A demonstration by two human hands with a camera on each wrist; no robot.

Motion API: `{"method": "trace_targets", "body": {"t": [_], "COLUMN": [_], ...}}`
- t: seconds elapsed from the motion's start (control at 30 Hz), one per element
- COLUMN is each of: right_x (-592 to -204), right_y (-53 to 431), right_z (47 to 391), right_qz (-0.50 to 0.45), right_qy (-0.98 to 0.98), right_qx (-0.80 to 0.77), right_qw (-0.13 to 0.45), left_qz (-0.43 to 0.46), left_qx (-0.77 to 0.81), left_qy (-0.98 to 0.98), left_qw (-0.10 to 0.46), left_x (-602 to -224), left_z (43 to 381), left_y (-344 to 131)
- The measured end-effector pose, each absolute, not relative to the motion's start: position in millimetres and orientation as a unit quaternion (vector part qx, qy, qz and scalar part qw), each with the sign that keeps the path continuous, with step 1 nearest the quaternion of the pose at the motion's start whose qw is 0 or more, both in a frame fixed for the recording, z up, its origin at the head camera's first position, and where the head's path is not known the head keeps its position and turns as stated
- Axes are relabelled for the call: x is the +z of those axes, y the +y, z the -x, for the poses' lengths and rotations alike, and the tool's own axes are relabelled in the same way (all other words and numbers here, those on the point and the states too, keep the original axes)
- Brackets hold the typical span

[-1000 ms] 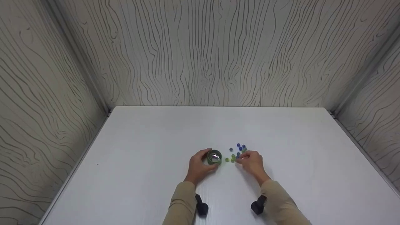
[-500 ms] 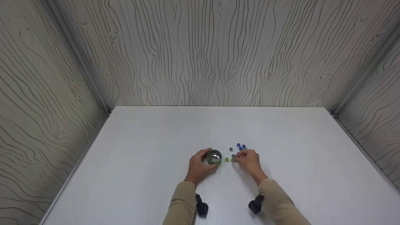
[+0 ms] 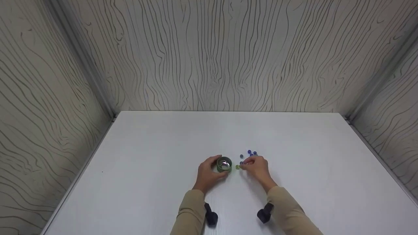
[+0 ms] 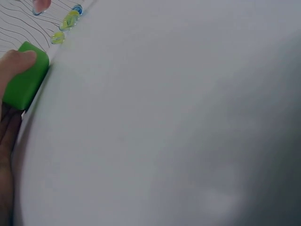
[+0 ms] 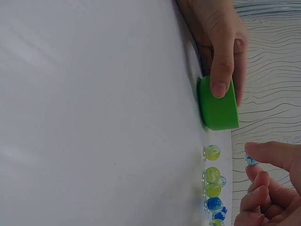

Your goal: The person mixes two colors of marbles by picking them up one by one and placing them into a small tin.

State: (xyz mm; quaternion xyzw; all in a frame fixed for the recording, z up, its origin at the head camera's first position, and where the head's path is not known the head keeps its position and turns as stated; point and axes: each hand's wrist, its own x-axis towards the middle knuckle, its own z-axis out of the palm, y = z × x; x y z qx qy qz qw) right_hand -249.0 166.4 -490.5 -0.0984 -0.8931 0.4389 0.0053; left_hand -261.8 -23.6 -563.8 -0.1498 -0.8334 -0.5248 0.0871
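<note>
My left hand (image 3: 208, 173) grips a short green cup (image 5: 217, 110) standing on the table, thumb on the near side and fingers round the back. In the head view the inside of the cup looks shiny. Between thumb and fingertip, my right hand (image 3: 258, 168) pinches a clear marble with blue in it (image 5: 250, 160). It is raised off the table, just right of the cup. Below it lie a yellow-green marble (image 5: 212, 152), nearest the cup, and a second yellow-green marble (image 5: 212, 174) with others behind it. The right hand hides part of the group in the head view.
Several blue marbles (image 3: 249, 151) lie loose beyond the right hand on the white table (image 3: 156, 140). Wood-patterned panels (image 3: 209, 58) stand at the back and both sides. A dark wrist camera (image 3: 211, 218) sits by the left sleeve.
My right hand has moved left toward the cup, lifting the pinched marble from among the others. The left hand and the cup have stayed in place.
</note>
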Motion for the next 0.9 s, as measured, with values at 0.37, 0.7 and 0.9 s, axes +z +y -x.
{"method": "trace_targets", "body": {"t": [0.37, 0.7, 0.9], "right_x": [-490.7, -490.1, -490.8], "right_y": [158.6, 149.7, 146.0], "right_z": [250.6, 250.7, 250.8], "right_qz": [0.097, 0.094, 0.089], "right_qy": [-0.898, -0.893, -0.890], "right_qx": [0.429, 0.440, 0.447], "right_qw": [0.016, 0.005, 0.007], "left_qz": [0.134, 0.143, 0.144], "left_qx": [-0.513, -0.515, -0.518], "left_qy": [-0.844, -0.841, -0.839], "left_qw": [0.083, 0.090, 0.087], "left_x": [-565.6, -564.6, -564.2], "left_z": [263.6, 263.6, 263.0], "left_y": [-21.9, -22.9, -23.5]}}
